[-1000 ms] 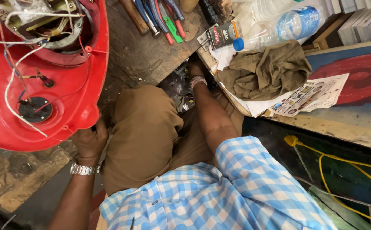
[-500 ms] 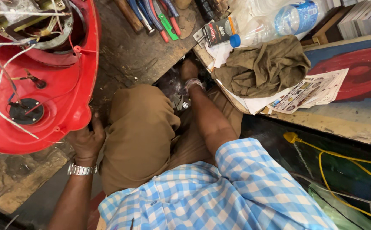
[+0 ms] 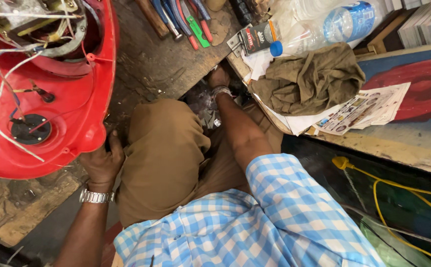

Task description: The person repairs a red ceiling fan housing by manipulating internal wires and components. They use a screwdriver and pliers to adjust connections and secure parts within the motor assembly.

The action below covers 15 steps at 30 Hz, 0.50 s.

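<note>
Red housing is steadied at its lower rim by the left hand, grip clenched on it; right hand reaches under the worktop, grip state cannot be told.

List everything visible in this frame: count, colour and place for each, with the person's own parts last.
red housing: one, red, wires and motor parts inside, upper left on the worn bench
hand tools: several, mixed handle colours, top centre
plastic bottle: one, clear with blue cap, top right
cloth: one, olive, on papers, right bench
printed leaflet: one, white, beside the cloth
cable: one, yellow, lower right
left hand: by the housing's rim, steel watch on wrist
right hand: reaching under the bench edge
</note>
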Tool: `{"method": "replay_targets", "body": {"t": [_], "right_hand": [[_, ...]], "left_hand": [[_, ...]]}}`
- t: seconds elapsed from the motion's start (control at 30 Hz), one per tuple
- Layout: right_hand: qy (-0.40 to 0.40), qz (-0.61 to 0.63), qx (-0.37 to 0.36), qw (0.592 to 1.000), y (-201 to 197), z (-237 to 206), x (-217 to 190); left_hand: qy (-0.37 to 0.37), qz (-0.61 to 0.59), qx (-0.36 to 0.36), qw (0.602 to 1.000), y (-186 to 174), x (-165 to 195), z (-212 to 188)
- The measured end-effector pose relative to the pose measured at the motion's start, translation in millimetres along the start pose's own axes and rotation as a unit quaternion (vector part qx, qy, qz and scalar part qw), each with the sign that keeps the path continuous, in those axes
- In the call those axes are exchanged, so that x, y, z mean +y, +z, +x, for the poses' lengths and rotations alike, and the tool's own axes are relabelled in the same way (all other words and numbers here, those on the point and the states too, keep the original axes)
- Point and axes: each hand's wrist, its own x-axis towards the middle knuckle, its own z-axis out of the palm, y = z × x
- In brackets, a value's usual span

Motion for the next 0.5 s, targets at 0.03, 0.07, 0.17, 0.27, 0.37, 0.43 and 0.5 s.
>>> {"method": "replay_targets", "body": {"t": [0.03,0.07,0.17,0.27,0.37,0.43,0.5], "right_hand": [[0.001,-0.001,0.008,1.000,1,-1,-1],[0.003,-0.002,0.016,1.000,2,-1,-1],[0.031,-0.016,-0.009,0.999,3,0,-1],[0.000,0.008,-0.002,1.000,-1,1,0],[-0.015,-0.051,0.005,0.999,-4,-1,3],[-0.010,-0.057,0.019,0.998,-4,-5,6],[-0.019,-0.047,0.036,0.998,-4,-8,9]], "left_hand": [[0.006,0.006,0.002,1.000,0,0,0],[-0.006,-0.006,-0.006,1.000,0,0,0],[-0.018,-0.020,-0.017,0.999,-1,0,0],[0.000,-0.007,-0.006,1.000,0,-1,-1],[-0.014,-0.009,-0.009,1.000,1,-2,-2],[0.001,-0.003,-0.003,1.000,1,-3,-3],[-0.014,0.004,-0.009,1.000,1,-3,-4]]}}
